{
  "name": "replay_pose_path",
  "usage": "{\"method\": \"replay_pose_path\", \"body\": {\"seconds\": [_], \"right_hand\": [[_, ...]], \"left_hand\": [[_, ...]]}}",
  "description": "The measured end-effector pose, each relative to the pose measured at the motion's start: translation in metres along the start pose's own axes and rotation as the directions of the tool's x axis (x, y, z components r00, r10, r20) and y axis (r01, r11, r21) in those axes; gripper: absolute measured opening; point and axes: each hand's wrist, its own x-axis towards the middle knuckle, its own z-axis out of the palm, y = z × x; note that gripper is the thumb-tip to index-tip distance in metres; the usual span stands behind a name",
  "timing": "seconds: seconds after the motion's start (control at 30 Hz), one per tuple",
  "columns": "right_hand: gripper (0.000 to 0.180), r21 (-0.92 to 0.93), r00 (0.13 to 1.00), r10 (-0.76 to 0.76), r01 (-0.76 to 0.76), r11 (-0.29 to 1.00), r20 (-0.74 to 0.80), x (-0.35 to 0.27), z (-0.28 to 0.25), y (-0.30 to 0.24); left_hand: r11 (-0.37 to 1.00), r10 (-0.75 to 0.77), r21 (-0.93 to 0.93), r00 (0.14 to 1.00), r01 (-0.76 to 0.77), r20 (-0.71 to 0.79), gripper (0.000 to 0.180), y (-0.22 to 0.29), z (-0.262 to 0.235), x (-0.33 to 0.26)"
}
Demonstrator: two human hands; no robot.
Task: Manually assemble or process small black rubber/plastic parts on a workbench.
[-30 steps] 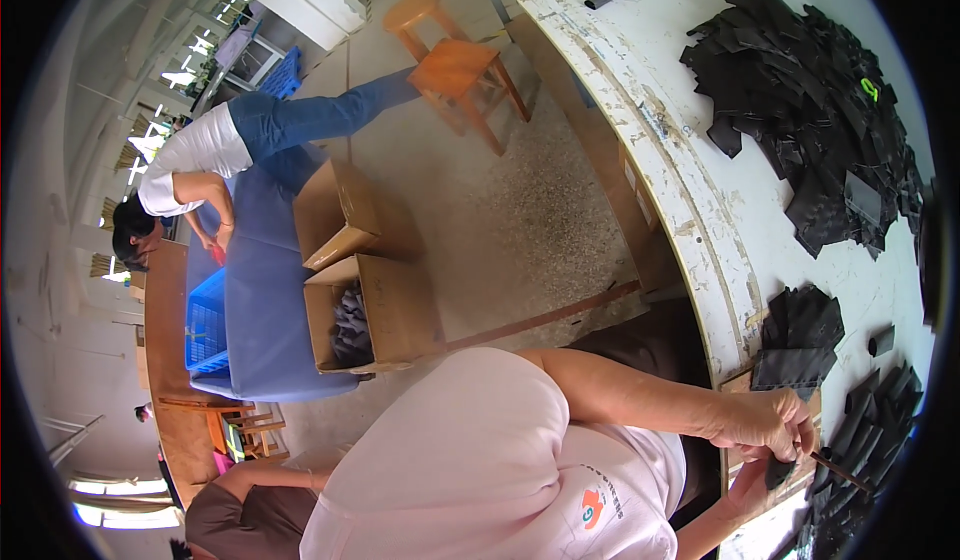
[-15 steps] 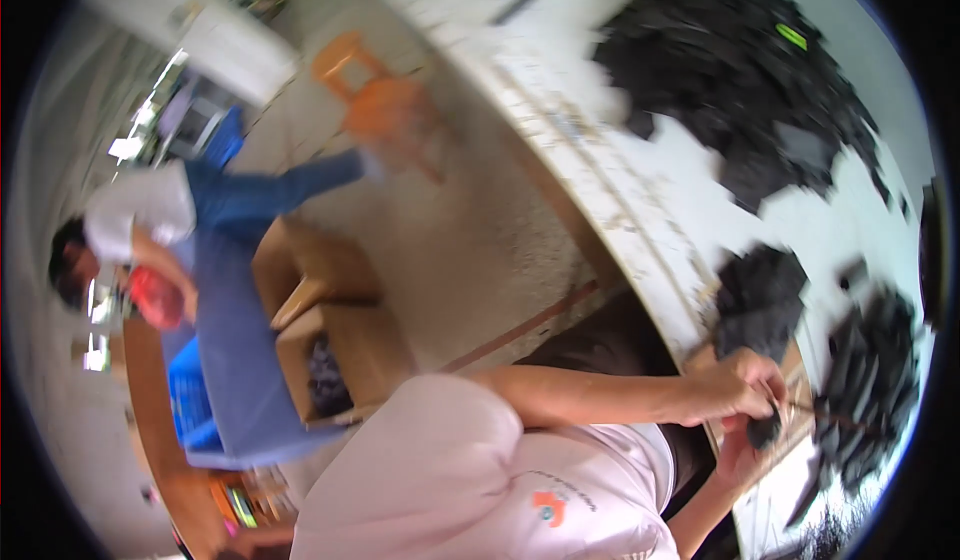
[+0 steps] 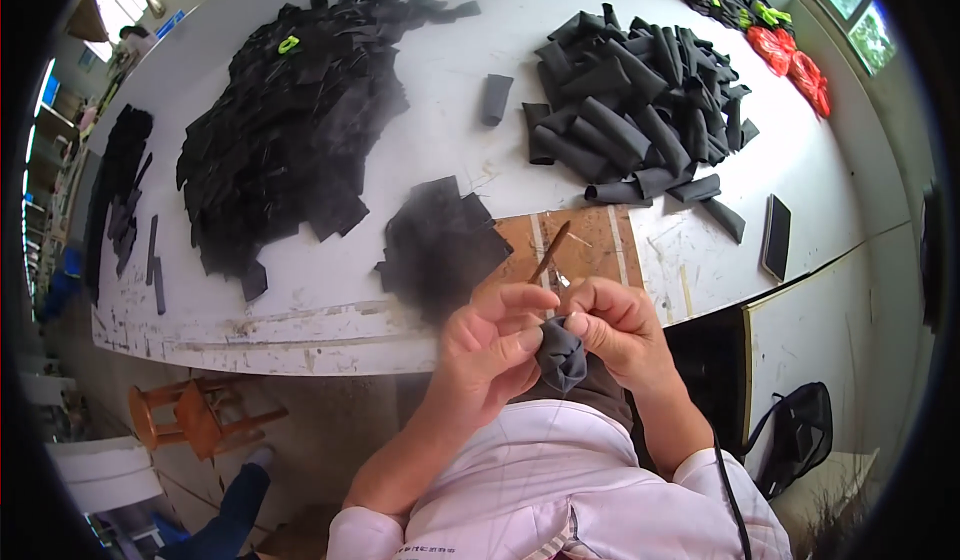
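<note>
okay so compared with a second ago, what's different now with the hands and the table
Mostly the view swung: the head turned from the floor and the seated co-worker to face the white table squarely. Both hands stayed together: the left hand and right hand still pinch the dark fabric piece, with the thin brown stick at the fingertips. The black piles look unmoved.

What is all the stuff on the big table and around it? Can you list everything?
flat fabric pieces: big heap, black, table left
rolled fabric tubes: heap, black, table right
small fabric stack: one, black, table front edge
table: one, white
wooden board: one, brown, before the hands
flat dark slab: one, table right
red things: few, far right corner
stool: one, orange, floor
bag: one, black, floor right
stick: one, brown, above the fingers
left hand, right hand: together pinching one dark fabric piece
</note>
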Motion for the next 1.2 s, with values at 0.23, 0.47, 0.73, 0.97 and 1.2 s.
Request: {"method": "replay_pose_path", "body": {"seconds": [0.23, 0.47, 0.73, 0.97, 1.2], "right_hand": [[0.025, -0.033, 0.996, -0.09, 0.09, 0.995, -0.007, 0.058, -0.009, -0.04], [0.027, 0.282, 0.994, 0.047, -0.072, 0.957, 0.096, 0.06, -0.022, 0.009], [0.033, -0.023, 0.979, 0.102, -0.099, 0.995, 0.174, 0.08, -0.024, 0.001], [0.032, 0.162, 0.98, 0.124, -0.149, 0.975, 0.154, 0.07, -0.033, 0.023], [0.033, -0.536, 0.947, -0.323, 0.272, 0.8, -0.002, 0.062, -0.025, -0.002]], "left_hand": [[0.979, 0.168, -0.114, 0.985, -0.172, -0.041, 0.029, 0.036, 0.032, 0.046], [0.963, 0.078, -0.256, 0.996, -0.085, -0.038, 0.026, 0.007, -0.019, 0.053], [0.778, -0.035, -0.627, 0.995, -0.033, -0.095, 0.015, 0.022, -0.006, 0.056], [0.798, 0.438, 0.503, 0.893, -0.331, -0.107, 0.039, 0.005, -0.008, 0.05], [0.308, 0.652, 0.771, 0.714, -0.558, 0.257, 0.013, 0.019, 0.006, 0.05]]}}
